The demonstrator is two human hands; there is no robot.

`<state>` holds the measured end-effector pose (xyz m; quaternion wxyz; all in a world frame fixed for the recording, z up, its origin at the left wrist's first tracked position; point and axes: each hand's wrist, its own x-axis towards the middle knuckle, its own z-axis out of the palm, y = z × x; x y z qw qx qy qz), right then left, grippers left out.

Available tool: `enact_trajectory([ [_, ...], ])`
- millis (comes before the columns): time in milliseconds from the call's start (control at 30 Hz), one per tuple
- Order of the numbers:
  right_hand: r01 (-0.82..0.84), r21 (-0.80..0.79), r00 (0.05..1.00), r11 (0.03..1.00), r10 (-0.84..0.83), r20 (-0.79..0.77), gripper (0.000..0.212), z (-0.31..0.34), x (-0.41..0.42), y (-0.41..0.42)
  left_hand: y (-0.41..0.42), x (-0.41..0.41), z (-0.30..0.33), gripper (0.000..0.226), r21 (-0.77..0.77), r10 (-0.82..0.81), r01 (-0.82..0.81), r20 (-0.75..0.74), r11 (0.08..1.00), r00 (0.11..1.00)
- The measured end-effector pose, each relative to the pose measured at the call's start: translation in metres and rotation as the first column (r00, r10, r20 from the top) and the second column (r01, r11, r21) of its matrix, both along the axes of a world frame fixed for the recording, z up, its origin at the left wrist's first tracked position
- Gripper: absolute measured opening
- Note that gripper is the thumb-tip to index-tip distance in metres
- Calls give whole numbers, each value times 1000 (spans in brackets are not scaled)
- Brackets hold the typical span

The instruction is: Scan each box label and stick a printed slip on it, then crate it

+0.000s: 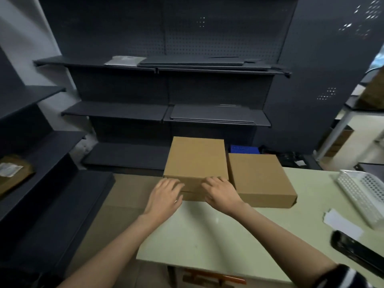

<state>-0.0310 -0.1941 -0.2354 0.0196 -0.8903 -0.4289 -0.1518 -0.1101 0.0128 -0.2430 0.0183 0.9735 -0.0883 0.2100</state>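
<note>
Reaching forward, both hands meet the near edge of the upper box (195,159), stacked on another at the counter's (207,229) far side: left hand (164,196) and right hand (221,193) curl their fingers onto it. A second stack (259,177) sits just beside, to the right.

Dark pegboard shelving (166,113) — dim light, pale green table (207,235)
</note>
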Motion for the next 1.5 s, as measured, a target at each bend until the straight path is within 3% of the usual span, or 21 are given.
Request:
enact_trajectory([
  [67,16,34,1000,999,-16,-16,33,-1,11,-6,-5,17,0,34,20,-17,18,-18,1000,1000],
  [267,110,91,992,990,-104,-77,32,2,47,-14,-7,70,0,33,56,-7,10,-53,998,999],
  [500,338,51,919,940,-318,-232,42,2,99,-13,14,133,-5,45,10,124,-124,-126,992,984],
  [700,502,10,814,865,-468,-344,55,-12,135,2,38,168,-16,71,-119,262,-301,-264,946,928],
  [900,683,66,596,727,-504,-625,68,-32,137,14,46,177,-28,88,-396,263,-494,-509,774,820],
  [1067,754,29,470,656,-508,-722,74,-36,140,15,48,181,-34,90,-604,150,-477,-510,639,847],
  [1267,758,83,448,647,-423,-788,70,-33,138,9,51,181,-38,87,-751,81,-544,-558,373,826],
  [1500,728,240,581,642,-392,-713,64,-7,130,-15,33,163,-13,89,-850,78,-452,-449,270,890],
])
